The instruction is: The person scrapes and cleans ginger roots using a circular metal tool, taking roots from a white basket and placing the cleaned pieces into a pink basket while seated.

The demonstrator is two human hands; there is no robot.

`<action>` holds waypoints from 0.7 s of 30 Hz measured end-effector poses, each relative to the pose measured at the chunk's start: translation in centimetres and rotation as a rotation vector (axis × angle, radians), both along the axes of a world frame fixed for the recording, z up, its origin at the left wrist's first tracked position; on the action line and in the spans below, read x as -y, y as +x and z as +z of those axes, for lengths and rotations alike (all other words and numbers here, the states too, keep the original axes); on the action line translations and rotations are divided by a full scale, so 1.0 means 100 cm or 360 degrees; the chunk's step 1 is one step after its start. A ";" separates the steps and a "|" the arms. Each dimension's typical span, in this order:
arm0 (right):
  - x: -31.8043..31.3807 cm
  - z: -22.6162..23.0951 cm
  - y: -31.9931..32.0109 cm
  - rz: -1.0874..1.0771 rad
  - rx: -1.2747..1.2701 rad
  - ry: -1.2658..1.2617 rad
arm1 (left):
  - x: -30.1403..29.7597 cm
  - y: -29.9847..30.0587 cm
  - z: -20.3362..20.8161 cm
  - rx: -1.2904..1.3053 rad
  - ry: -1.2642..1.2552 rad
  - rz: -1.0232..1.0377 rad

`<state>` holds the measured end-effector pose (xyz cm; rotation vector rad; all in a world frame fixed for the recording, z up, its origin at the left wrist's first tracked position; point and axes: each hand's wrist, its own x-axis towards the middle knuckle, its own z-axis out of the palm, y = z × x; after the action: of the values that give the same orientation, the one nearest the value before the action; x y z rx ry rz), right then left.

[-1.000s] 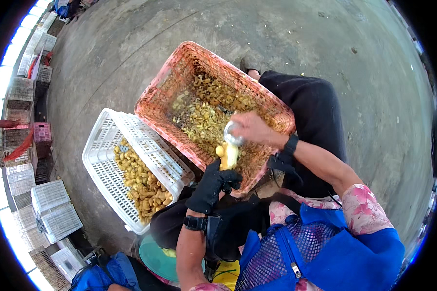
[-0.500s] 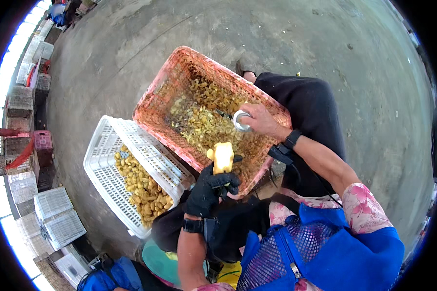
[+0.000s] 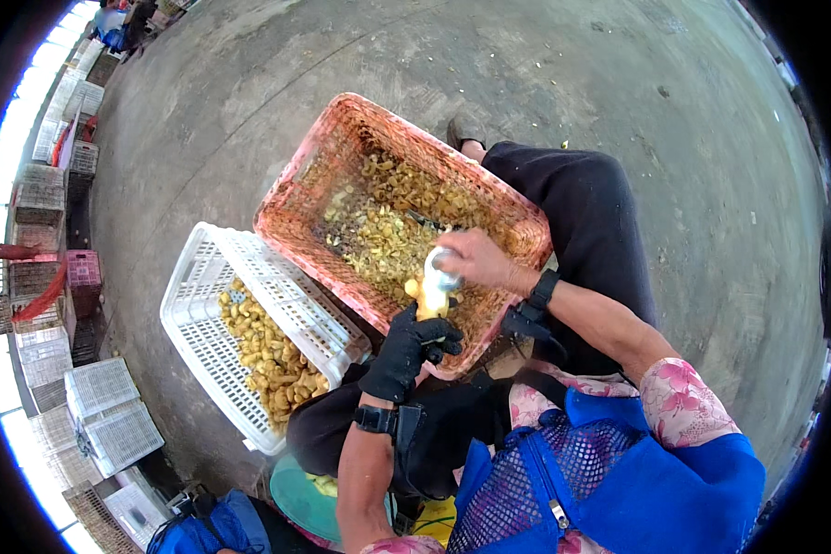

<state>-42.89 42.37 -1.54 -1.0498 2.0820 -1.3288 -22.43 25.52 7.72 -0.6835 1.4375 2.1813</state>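
Low over the near end of a pink plastic crate (image 3: pixel 288 196), my black-gloved left hand (image 3: pixel 406 353) grips a knob of ginger (image 3: pixel 430 303), pale yellow and upright. My bare right hand (image 3: pixel 478 258) is closed round a white and silver rounded tool (image 3: pixel 442 268), blurred by motion and held against the top of the ginger. Its exact kind does not show. Inside the crate lie brown and yellow peelings (image 3: pixel 379 242) and a slim dark thing (image 3: pixel 423 220), partly buried.
Left of the crate, a white plastic basket (image 3: pixel 186 319) holds brownish ginger (image 3: pixel 266 355). By my left forearm stands a green basin (image 3: pixel 295 499) with pale pieces inside. Stacked crates (image 3: pixel 42 277) line the far left. A blue bag-like thing (image 3: pixel 217 526) is at the lower left.
My right hand has moved left and nearer, bringing the white tool from above the peelings onto the ginger. My left hand has tilted slightly and still holds the ginger.
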 end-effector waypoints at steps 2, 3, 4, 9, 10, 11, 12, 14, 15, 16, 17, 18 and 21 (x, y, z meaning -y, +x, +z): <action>-0.024 -0.026 -0.030 -0.0141 -0.0220 0.0074 | -0.010 -0.012 0.004 0.0087 0.0183 0.0011; -0.024 -0.020 -0.035 -0.0252 -0.0072 0.0035 | -0.011 -0.007 0.007 0.0083 0.0227 0.0039; -0.018 -0.016 -0.032 -0.0274 0.0003 0.0000 | -0.009 -0.005 0.004 0.0085 0.0284 0.0072; -0.001 0.007 0.008 -0.0460 0.0852 -0.0395 | -0.011 -0.013 0.004 0.0002 0.0488 -0.0004; 0.011 0.017 0.020 -0.0480 0.1023 -0.0490 | -0.010 -0.014 0.005 -0.0013 0.0494 -0.0018; 0.017 0.028 0.027 -0.0570 0.1507 -0.0593 | -0.006 -0.010 -0.003 0.0019 0.0512 -0.0022; 0.019 0.039 0.029 -0.0591 0.1693 -0.0638 | -0.008 -0.011 -0.005 0.0031 0.0530 -0.0028; 0.019 0.058 0.033 -0.0676 0.2068 -0.0732 | -0.016 -0.015 0.000 0.0054 0.0635 0.0045; 0.016 0.058 0.030 -0.0628 0.1930 -0.0762 | -0.019 -0.020 0.003 0.0056 0.0682 0.0078; 0.014 0.059 0.027 -0.0651 0.1860 -0.0766 | -0.021 -0.024 0.006 0.0059 0.0727 0.0116; 0.015 0.059 0.024 -0.0666 0.1793 -0.0771 | -0.021 -0.028 0.007 0.0000 0.0610 0.0076; 0.015 0.057 0.020 -0.0681 0.1722 -0.0772 | -0.021 -0.029 0.005 -0.0031 0.0553 0.0055; 0.016 0.050 0.019 -0.0767 0.1703 -0.0746 | -0.025 -0.028 -0.012 -0.0139 -0.0009 -0.0065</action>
<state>-41.02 40.75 3.48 0.1390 1.2227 -2.0439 -25.26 28.01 6.56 -0.5621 1.4886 2.2005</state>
